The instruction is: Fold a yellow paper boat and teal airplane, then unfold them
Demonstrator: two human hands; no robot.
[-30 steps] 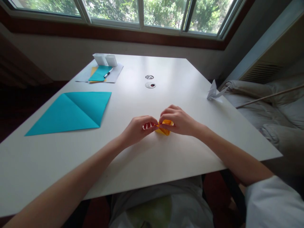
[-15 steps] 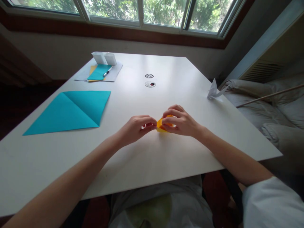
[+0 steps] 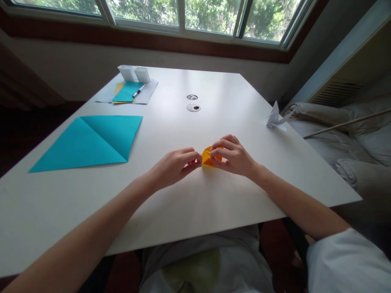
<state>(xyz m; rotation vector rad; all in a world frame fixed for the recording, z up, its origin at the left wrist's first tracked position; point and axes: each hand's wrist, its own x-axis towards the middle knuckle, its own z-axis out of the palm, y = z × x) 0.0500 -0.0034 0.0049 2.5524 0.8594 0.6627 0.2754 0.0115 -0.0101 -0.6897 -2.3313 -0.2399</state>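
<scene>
A small folded piece of orange-yellow paper (image 3: 206,156) is held between my two hands, low over the white table (image 3: 189,203) near its front. My left hand (image 3: 180,165) pinches its left edge between thumb and fingers. From the right, my right hand (image 3: 233,156) grips the paper, its fingers curled over the top and right side and hiding part of it. Creased faces show between the hands.
Left of my hands lies a large creased turquoise sheet (image 3: 91,142). Behind it are a smaller turquoise paper (image 3: 126,91), a pen (image 3: 139,90) and white folded boxes (image 3: 134,74). A white paper crane (image 3: 276,116) stands at the right edge. Two round pieces (image 3: 193,108) lie mid-table.
The folded paper has shifted in shape and tilt, so more of its creased orange face shows. My right fingers have moved slightly on it; my left hand stays nearly in place.
</scene>
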